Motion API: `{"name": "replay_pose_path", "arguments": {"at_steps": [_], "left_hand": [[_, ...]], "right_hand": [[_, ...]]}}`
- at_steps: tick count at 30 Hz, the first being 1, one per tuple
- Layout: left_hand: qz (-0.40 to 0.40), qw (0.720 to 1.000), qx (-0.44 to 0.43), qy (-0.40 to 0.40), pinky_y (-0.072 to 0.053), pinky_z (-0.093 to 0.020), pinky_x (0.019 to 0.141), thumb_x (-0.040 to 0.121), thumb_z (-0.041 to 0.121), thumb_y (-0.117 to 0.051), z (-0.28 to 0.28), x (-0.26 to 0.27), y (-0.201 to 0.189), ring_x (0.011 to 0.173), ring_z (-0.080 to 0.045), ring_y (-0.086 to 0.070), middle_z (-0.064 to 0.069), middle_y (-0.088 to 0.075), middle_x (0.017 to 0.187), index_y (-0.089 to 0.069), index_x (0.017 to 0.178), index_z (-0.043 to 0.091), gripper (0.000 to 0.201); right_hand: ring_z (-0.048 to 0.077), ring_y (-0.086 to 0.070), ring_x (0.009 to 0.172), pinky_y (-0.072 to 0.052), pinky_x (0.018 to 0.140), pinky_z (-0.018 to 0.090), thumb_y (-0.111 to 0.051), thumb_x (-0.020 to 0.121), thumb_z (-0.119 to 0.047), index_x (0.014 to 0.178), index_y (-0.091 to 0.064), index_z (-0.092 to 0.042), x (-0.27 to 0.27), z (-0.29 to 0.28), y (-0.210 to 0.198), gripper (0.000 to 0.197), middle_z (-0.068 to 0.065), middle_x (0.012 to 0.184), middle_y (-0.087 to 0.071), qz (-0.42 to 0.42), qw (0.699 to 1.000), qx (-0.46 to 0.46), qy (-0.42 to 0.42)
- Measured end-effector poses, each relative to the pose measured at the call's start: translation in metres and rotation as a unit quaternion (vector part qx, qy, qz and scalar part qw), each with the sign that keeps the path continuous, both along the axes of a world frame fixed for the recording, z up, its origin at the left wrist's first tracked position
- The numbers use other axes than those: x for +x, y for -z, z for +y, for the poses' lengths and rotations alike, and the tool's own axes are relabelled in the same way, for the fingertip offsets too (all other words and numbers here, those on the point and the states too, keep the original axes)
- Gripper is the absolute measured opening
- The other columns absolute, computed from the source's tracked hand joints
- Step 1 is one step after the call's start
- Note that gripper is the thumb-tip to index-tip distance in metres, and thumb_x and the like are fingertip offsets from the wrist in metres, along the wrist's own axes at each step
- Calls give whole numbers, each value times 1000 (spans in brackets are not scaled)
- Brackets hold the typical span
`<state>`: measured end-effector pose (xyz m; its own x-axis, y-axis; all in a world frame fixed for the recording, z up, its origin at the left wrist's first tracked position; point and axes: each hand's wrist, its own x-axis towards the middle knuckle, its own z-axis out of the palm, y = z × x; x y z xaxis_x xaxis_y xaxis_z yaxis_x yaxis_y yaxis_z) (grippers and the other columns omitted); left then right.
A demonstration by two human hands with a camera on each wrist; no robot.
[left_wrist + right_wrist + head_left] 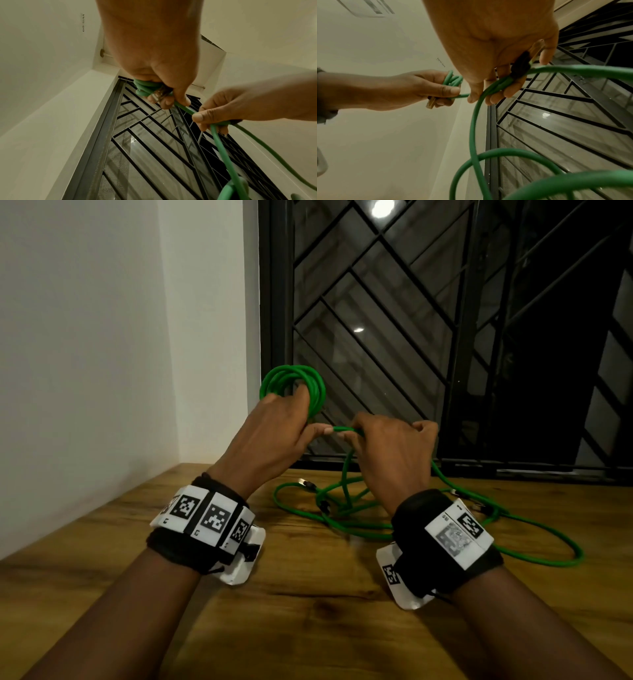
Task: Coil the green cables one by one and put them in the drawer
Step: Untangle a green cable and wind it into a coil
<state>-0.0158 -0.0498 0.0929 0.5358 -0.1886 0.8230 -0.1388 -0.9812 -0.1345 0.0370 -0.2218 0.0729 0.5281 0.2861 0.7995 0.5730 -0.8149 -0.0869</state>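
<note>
- A brown wood-grain desk (308,594) stands in a corner, with a white wall (85,337) on the left and a black diagonal-barred window grille (428,320) behind.
- The left hand (270,436) grasps a round coil of green cable (294,386), its loops upright above the desk.
- A short strand runs level to the right hand (394,453), which pinches it.
- Loose green cable loops (359,518) sprawl across the desk.
- Only the wrist views show a metal plug (160,94) among the left fingers (167,103).

A wooden counter (308,594) met a plain white wall (85,337) on the left. Behind it stood a dark window (428,337) with a black diagonal metal grille, its glass reflecting ceiling lights.
</note>
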Motion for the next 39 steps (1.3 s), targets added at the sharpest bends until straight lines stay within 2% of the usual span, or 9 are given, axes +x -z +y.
{"name": "replay_pose_path", "arguments": {"at_steps": [3,7,11,15,20,22,27,31,39], "left_hand": [[-4,998,38,-51,-27,-30,69,99,39,-53,2,2,4,69,-25,-54,-5,-59,78,-47,124,1,46],[24,997,48,-52,-38,-34,73,94,45,-38,5,7,7,74,-26,-63,-4,-69,83,-44,121,2,51],[12,992,82,-98,-31,-31,68,96,43,-52,9,10,8,67,-24,-59,-5,-64,76,-44,125,0,53],[23,980,129,-147,-41,-36,71,96,41,-57,5,10,15,63,-27,-60,-7,-63,70,-46,124,-3,53],[20,979,131,-156,-42,-37,69,95,38,-60,3,4,11,60,-27,-58,-7,-62,68,-49,122,-4,51],[13,979,118,-164,-42,-37,65,90,35,-68,4,0,7,55,-27,-56,-7,-60,62,-52,118,-5,51],[25,975,117,-188,-45,-38,64,89,31,-72,8,-1,9,54,-29,-57,-9,-61,60,-54,119,-9,53],[35,972,106,-206,-46,-39,67,90,31,-70,11,-1,9,58,-31,-61,-11,-64,63,-54,120,-8,51],[21,970,43,-239,-44,-42,74,97,31,-61,19,0,8,63,-32,-62,-11,-65,68,-51,118,-4,42]], "right_hand": [[21,-64,87,-29,92,45,-56,93,-57,96,-63,-29,-1,-1,-1,29,-5,83,-66,28,999,-12,18],[24,-60,105,-39,88,43,-62,90,-48,103,-65,-26,-1,-1,-1,26,-2,100,-68,62,997,-29,22],[26,-56,114,-43,89,43,-65,85,-46,109,-64,-24,-1,-1,-3,32,0,113,-67,87,995,-38,18],[26,-56,115,-41,93,44,-66,85,-42,114,-62,-23,-5,1,-3,34,0,113,-66,69,995,-70,15],[22,-60,83,-36,95,46,-55,91,-60,93,-63,-23,0,-2,-3,38,-2,84,-65,77,992,-75,61],[24,-58,84,-36,98,51,-44,96,-64,94,-59,-20,4,-4,-4,47,2,89,-64,125,990,-54,46],[34,-44,124,-34,101,53,-33,106,-34,119,-53,-15,5,-5,-6,31,12,129,-53,190,979,-42,-54],[30,-42,121,-35,98,47,-33,105,-23,112,-64,-24,5,-8,-9,31,3,115,-48,198,973,-32,-114],[23,-57,106,-35,95,48,-50,92,-21,96,-60,-26,1,-9,-10,12,-3,105,-65,98,992,-47,-71]]}}
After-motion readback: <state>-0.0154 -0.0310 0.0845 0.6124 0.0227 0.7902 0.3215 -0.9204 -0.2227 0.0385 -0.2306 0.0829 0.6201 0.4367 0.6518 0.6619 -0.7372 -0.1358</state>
